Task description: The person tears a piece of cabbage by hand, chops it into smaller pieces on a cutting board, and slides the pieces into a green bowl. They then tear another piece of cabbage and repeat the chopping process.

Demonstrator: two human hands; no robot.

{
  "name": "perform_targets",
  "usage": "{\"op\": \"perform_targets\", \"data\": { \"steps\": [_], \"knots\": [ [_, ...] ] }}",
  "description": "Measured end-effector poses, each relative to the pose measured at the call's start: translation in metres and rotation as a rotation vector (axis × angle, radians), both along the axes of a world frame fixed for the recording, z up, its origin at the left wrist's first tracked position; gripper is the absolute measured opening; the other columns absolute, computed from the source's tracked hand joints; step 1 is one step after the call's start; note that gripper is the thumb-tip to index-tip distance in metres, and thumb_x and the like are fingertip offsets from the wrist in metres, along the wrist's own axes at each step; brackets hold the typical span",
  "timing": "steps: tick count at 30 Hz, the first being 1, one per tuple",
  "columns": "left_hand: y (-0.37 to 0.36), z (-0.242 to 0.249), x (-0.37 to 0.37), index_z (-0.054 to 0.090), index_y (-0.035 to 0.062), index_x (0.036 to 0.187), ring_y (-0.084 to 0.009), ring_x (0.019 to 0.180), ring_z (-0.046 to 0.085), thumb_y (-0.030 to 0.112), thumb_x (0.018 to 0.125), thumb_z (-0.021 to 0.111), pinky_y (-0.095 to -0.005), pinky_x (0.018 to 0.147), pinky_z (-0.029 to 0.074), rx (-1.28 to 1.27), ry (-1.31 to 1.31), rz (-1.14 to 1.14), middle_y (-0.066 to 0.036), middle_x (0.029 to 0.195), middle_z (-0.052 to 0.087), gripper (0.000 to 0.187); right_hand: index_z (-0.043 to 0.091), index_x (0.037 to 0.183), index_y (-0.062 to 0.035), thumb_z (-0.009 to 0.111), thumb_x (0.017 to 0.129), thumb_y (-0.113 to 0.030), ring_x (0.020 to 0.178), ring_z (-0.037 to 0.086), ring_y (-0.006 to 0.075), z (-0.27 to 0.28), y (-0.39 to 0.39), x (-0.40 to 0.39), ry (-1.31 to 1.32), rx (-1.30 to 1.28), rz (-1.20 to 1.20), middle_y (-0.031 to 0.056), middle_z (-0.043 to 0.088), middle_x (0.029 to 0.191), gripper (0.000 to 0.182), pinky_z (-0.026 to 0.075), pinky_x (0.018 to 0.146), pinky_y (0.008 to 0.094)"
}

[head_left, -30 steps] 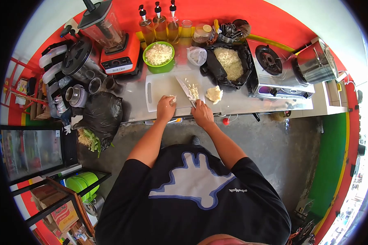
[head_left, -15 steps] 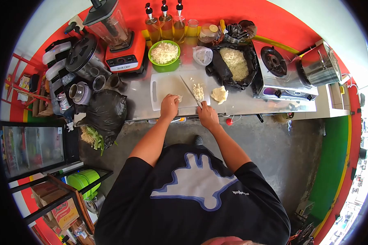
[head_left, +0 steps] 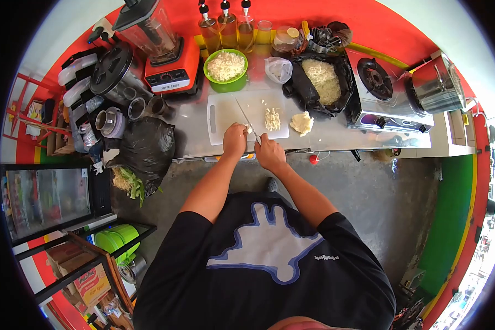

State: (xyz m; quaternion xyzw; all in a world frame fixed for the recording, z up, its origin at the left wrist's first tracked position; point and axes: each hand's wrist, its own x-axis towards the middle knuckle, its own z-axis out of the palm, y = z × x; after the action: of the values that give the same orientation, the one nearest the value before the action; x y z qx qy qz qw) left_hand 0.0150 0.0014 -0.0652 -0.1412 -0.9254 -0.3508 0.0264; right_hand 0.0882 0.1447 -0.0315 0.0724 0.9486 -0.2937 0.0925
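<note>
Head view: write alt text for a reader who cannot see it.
Seen from above, a person's right hand holds a knife over a white cutting board while the left hand steadies a pale piece. Chopped bits lie beside the blade.

Both hands (head_left: 235,140) (head_left: 269,152) forward, close together, fingers curled.
</note>
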Motion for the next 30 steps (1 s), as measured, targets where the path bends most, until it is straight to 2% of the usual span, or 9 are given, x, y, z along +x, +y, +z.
{"op": "perform_targets", "data": {
  "steps": [3, 8, 15, 22, 24, 25, 27, 30],
  "knots": [
    [0.003, 0.003, 0.001, 0.069, 0.0003, 0.079, -0.0386, 0.087, 0.064, 0.003, 0.077, 0.068, -0.0470, 0.080, 0.053, -0.023, 0.000, -0.008, -0.018, 0.087, 0.065, 0.003, 0.051, 0.108, -0.0006, 0.051, 0.100, -0.033, 0.079, 0.068, 0.0501, 0.001, -0.005, 0.002, -0.013, 0.081, 0.034, 0.0299, 0.069, 0.086, 0.033, 0.053, 0.075, 0.0588],
    [0.005, 0.003, 0.000, 0.068, 0.0020, 0.083, -0.0385, 0.090, 0.065, 0.004, 0.079, 0.062, -0.0467, 0.082, 0.054, -0.136, 0.010, -0.058, -0.018, 0.092, 0.064, 0.008, 0.051, 0.106, -0.0012, 0.050, 0.101, -0.033, 0.079, 0.070, 0.0457, 0.006, -0.006, 0.001, -0.060, 0.199, 0.090, 0.0264, 0.071, 0.085, 0.032, 0.055, 0.074, 0.0556],
    [0.005, 0.000, -0.002, 0.069, 0.0019, 0.085, -0.0379, 0.091, 0.065, 0.005, 0.081, 0.061, -0.0465, 0.082, 0.054, -0.150, -0.004, -0.061, -0.018, 0.093, 0.065, 0.009, 0.052, 0.106, -0.0018, 0.047, 0.102, -0.031, 0.075, 0.073, 0.0399, 0.005, -0.003, 0.004, -0.063, 0.318, 0.161, 0.0197, 0.072, 0.076, 0.030, 0.056, 0.070, 0.0514],
    [0.011, 0.007, -0.001, 0.068, 0.0023, 0.088, -0.0360, 0.091, 0.066, 0.004, 0.085, 0.060, -0.0451, 0.082, 0.055, -0.217, -0.036, -0.042, -0.017, 0.095, 0.065, 0.009, 0.050, 0.106, -0.0027, 0.047, 0.103, -0.031, 0.069, 0.073, 0.0376, -0.003, 0.004, 0.009, -0.028, 0.383, 0.205, 0.0179, 0.071, 0.071, 0.028, 0.057, 0.064, 0.0498],
    [0.010, 0.005, -0.001, 0.068, 0.0025, 0.088, -0.0359, 0.092, 0.066, 0.004, 0.085, 0.060, -0.0450, 0.082, 0.056, -0.223, -0.047, -0.041, -0.017, 0.095, 0.065, 0.009, 0.051, 0.103, -0.0036, 0.045, 0.099, -0.015, 0.072, 0.074, 0.0335, 0.003, 0.004, 0.010, -0.069, 0.424, 0.224, 0.0171, 0.073, 0.077, 0.014, 0.058, 0.063, 0.0453],
    [0.010, 0.003, -0.001, 0.068, 0.0021, 0.087, -0.0380, 0.090, 0.065, 0.005, 0.085, 0.061, -0.0467, 0.082, 0.054, -0.197, -0.032, -0.032, -0.018, 0.094, 0.065, 0.008, 0.051, 0.103, -0.0036, 0.045, 0.099, -0.015, 0.072, 0.074, 0.0335, -0.002, 0.005, 0.010, -0.069, 0.423, 0.223, 0.0171, 0.073, 0.077, 0.014, 0.058, 0.063, 0.0453],
    [0.011, 0.003, 0.001, 0.068, 0.0018, 0.086, -0.0401, 0.089, 0.064, 0.006, 0.085, 0.062, -0.0484, 0.081, 0.053, -0.172, -0.017, -0.024, -0.019, 0.092, 0.064, 0.007, 0.048, 0.106, -0.0032, 0.046, 0.103, -0.028, 0.071, 0.073, 0.0377, -0.014, 0.007, 0.010, -0.065, 0.377, 0.197, 0.0188, 0.072, 0.074, 0.025, 0.057, 0.065, 0.0488],
    [0.009, 0.006, 0.001, 0.068, 0.0021, 0.087, -0.0394, 0.089, 0.065, 0.005, 0.085, 0.062, -0.0483, 0.081, 0.053, -0.181, -0.028, -0.022, -0.018, 0.092, 0.064, 0.007, 0.048, 0.107, -0.0025, 0.048, 0.101, -0.023, 0.074, 0.073, 0.0385, -0.023, 0.007, 0.004, -0.096, 0.382, 0.179, 0.0196, 0.073, 0.078, 0.022, 0.058, 0.068, 0.0489]
  ]
}}
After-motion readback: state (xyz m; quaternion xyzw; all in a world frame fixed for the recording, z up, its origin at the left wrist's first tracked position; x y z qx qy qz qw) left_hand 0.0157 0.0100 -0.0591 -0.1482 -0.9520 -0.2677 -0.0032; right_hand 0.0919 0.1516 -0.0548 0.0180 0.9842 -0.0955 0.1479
